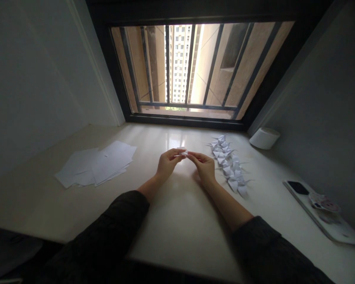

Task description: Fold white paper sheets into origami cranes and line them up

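Observation:
A small folded piece of white paper (184,152) is pinched between my two hands above the middle of the counter. My left hand (167,162) grips its left side with thumb and fingertips. From the right, my right hand (204,165) pinches the same paper. The fingers cover much of it, so its exact shape is hard to make out. Just right of my right hand, several white origami cranes (229,165) stand in close rows. Farther to the left lies a loose pile of white paper sheets (96,163).
A white roll-shaped object (264,139) rests by the right wall. Near the right edge lies a phone (322,213) with a round decorated grip on its back. A dark-framed window (183,123) with bars closes off the back of the pale counter (177,221).

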Demonstrator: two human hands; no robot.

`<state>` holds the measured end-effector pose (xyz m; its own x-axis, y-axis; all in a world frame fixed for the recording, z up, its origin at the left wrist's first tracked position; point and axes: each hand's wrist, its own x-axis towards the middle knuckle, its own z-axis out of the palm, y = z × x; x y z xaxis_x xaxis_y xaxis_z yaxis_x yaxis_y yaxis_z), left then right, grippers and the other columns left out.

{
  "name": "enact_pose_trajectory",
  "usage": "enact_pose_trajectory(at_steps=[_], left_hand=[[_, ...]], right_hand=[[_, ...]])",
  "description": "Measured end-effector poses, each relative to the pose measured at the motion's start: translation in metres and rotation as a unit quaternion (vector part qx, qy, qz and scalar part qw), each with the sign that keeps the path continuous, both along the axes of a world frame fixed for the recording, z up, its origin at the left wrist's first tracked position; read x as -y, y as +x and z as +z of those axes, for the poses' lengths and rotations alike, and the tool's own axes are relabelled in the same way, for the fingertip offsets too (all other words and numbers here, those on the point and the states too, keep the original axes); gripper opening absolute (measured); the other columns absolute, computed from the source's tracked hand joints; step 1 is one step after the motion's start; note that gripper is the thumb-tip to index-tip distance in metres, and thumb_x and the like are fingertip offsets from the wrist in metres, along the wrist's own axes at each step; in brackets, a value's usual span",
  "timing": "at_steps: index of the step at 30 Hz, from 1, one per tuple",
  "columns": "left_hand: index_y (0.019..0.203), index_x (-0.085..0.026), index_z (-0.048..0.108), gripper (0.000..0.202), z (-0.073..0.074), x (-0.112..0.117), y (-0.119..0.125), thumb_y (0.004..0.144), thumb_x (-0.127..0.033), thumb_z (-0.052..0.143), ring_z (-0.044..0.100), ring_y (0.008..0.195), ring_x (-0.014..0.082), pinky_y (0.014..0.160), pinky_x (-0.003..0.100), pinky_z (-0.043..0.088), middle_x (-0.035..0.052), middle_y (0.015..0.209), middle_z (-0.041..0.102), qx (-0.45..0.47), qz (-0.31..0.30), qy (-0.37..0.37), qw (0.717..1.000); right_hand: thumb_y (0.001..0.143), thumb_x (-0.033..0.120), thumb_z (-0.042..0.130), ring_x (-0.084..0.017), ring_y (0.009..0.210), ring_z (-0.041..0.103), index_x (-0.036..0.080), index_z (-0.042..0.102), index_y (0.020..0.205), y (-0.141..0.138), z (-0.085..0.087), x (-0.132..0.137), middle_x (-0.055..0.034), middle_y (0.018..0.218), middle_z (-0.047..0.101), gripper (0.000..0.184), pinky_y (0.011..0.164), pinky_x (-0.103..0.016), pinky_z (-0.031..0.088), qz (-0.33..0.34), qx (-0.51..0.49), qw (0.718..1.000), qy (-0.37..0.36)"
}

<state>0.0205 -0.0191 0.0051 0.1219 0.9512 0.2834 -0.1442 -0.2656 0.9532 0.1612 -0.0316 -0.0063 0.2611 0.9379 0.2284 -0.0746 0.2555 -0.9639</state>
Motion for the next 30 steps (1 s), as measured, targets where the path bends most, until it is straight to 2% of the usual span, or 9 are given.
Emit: enact_pose_trajectory(at_steps=[7, 17, 21, 25, 30], left_hand=[[0.079, -0.017, 0.070, 0.023, -0.0024, -0.0025, -0.0007, 0.066, -0.036, 0.075, 0.064, 0.075, 0.0145, 0.072, 0.027, 0.050, 0.0036, 0.078, 0.070, 0.027, 0.034, -0.019, 0.999], [0.071, -0.014, 0.065, 0.026, -0.0023, 0.0006, 0.0063, 0.062, -0.036, 0.076, 0.063, 0.070, 0.0133, 0.076, 0.031, 0.052, 0.0018, 0.070, 0.067, 0.084, 0.068, -0.050, 0.993], [0.073, -0.015, 0.064, 0.026, -0.0019, 0.0006, 0.0062, 0.063, -0.035, 0.076, 0.065, 0.071, 0.0142, 0.076, 0.032, 0.052, 0.0025, 0.071, 0.069, 0.076, 0.056, -0.045, 0.995], [0.073, -0.015, 0.065, 0.025, -0.0029, -0.0002, 0.0045, 0.064, -0.036, 0.075, 0.065, 0.071, 0.0152, 0.073, 0.031, 0.052, 0.0039, 0.072, 0.069, 0.045, 0.072, -0.039, 0.996], [0.074, -0.015, 0.067, 0.027, -0.0020, 0.0002, 0.0047, 0.063, -0.037, 0.076, 0.067, 0.073, 0.0168, 0.074, 0.033, 0.053, 0.0046, 0.074, 0.070, 0.057, 0.090, -0.050, 0.993]], right_hand=[[0.063, 0.036, 0.076, -0.020, 0.075, 0.066, 0.021, 0.075, 0.081, 0.0004, -0.0036, -0.0006, -0.0051, 0.082, 0.074, 0.023, 0.069, -0.031, 0.048, 0.007, 0.025, 1.000, 0.007], [0.063, 0.040, 0.075, -0.019, 0.071, 0.064, 0.021, 0.075, 0.074, -0.0027, 0.0028, 0.0021, -0.0050, 0.078, 0.074, 0.022, 0.061, -0.029, 0.044, -0.006, 0.072, 0.997, 0.013], [0.062, 0.042, 0.076, -0.020, 0.071, 0.064, 0.020, 0.075, 0.076, -0.0026, -0.0008, 0.0003, -0.0060, 0.081, 0.074, 0.027, 0.061, -0.030, 0.046, -0.001, 0.047, 0.999, 0.002], [0.059, 0.041, 0.077, -0.021, 0.075, 0.065, 0.021, 0.075, 0.081, -0.0025, -0.0059, -0.0024, -0.0057, 0.084, 0.074, 0.030, 0.066, -0.031, 0.049, -0.002, 0.027, 1.000, -0.003], [0.057, 0.039, 0.079, -0.023, 0.082, 0.067, 0.020, 0.075, 0.082, -0.0036, -0.0040, -0.0008, -0.0065, 0.086, 0.074, 0.031, 0.074, -0.034, 0.052, 0.021, -0.032, 0.999, -0.006]])
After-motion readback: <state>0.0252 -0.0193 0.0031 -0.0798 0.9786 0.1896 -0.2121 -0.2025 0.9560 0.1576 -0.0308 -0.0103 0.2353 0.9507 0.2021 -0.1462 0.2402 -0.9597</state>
